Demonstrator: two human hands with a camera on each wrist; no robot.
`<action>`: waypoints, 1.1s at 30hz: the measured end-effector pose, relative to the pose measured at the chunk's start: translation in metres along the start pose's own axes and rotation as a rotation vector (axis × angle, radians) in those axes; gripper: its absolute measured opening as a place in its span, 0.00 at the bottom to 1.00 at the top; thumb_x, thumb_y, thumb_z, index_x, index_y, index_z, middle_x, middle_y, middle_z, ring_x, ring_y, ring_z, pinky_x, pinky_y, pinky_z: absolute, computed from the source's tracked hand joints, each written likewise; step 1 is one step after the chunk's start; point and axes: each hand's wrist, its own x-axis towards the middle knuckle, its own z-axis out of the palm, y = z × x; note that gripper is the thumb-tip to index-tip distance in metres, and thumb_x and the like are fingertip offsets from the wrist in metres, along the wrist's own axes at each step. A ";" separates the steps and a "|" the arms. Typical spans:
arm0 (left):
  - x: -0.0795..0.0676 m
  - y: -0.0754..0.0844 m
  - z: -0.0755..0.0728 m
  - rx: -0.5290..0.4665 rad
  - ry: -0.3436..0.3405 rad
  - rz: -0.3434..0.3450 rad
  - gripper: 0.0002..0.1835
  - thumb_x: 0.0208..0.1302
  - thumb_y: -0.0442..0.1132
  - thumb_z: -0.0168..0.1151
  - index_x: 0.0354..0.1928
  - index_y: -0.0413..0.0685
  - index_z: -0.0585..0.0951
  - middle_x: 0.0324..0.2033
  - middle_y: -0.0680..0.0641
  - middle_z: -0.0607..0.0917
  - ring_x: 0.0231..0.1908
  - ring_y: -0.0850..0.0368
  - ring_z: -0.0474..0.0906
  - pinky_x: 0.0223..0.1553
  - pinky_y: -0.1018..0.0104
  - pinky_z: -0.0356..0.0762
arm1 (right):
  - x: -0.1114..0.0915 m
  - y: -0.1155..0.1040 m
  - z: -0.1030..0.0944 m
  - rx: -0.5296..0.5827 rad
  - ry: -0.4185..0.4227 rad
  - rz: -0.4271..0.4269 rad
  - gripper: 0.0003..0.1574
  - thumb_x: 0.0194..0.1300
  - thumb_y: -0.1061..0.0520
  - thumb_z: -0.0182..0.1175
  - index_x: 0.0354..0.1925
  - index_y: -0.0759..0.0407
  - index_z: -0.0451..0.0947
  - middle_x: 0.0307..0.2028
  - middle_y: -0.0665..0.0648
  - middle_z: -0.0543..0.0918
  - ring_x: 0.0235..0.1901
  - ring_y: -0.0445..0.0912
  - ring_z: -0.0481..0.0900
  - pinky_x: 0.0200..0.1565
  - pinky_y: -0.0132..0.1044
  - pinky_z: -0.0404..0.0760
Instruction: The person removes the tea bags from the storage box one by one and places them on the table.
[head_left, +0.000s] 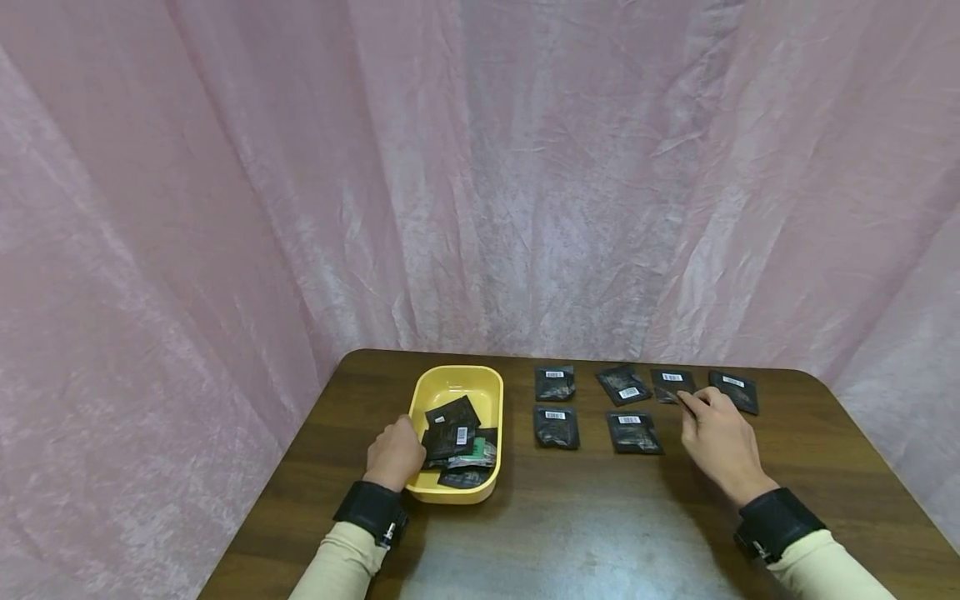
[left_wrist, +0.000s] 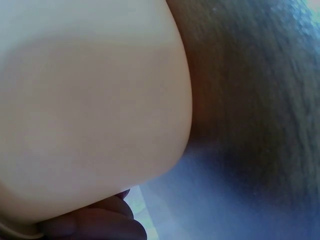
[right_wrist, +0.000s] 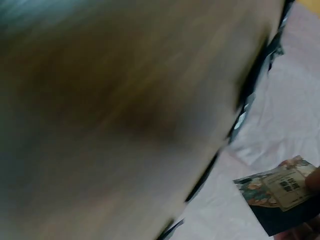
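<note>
My left hand (head_left: 395, 456) grips the left side of a yellow plastic tub (head_left: 491, 375); in the left wrist view its fingers (left_wrist: 100, 220) curl against the tub's wall (left_wrist: 100, 110). Inside the tub lie several black packets (head_left: 450, 437), some with white barcode labels, and one with a green patch. Over at the right, my right hand (head_left: 723, 442) pinches a small flat packet (right_wrist: 280, 200) by its edge. Its visible face has a floral print, a pale label and a dark band. In the head view it overlaps a black packet (head_left: 672, 377) in the back row.
Black barcoded packets lie in two rows on the brown wooden table (head_left: 570, 517). The back row includes a tilted packet (head_left: 624, 385) and a far-right packet (head_left: 738, 393); the front row includes a packet (head_left: 634, 433). Behind the table hangs a pink curtain (head_left: 525, 208).
</note>
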 end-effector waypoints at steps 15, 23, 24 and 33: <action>0.001 -0.002 -0.001 -0.002 -0.003 -0.016 0.18 0.63 0.36 0.66 0.53 0.34 0.79 0.38 0.37 0.87 0.35 0.44 0.83 0.38 0.45 0.81 | -0.004 0.018 -0.007 -0.092 -0.494 0.040 0.23 0.63 0.65 0.60 0.55 0.72 0.86 0.53 0.73 0.88 0.52 0.72 0.85 0.55 0.65 0.81; 0.001 -0.003 0.000 -0.004 0.004 -0.006 0.17 0.63 0.35 0.66 0.52 0.34 0.79 0.38 0.38 0.87 0.35 0.44 0.84 0.37 0.45 0.81 | -0.002 0.014 -0.006 -0.052 -0.634 0.044 0.24 0.67 0.64 0.63 0.60 0.70 0.84 0.58 0.75 0.86 0.49 0.70 0.89 0.44 0.62 0.86; 0.001 -0.003 0.000 -0.005 0.004 -0.006 0.18 0.63 0.35 0.66 0.52 0.34 0.79 0.38 0.37 0.87 0.36 0.44 0.84 0.38 0.45 0.81 | -0.001 0.014 -0.006 -0.050 -0.654 0.034 0.25 0.68 0.63 0.64 0.61 0.70 0.83 0.59 0.76 0.85 0.49 0.70 0.89 0.44 0.62 0.86; 0.000 0.000 0.000 -0.012 -0.007 -0.012 0.18 0.64 0.35 0.66 0.53 0.34 0.79 0.37 0.38 0.86 0.35 0.45 0.83 0.38 0.47 0.81 | -0.001 0.014 -0.008 -0.062 -0.794 0.024 0.37 0.71 0.49 0.67 0.66 0.75 0.77 0.68 0.80 0.76 0.60 0.75 0.82 0.58 0.67 0.81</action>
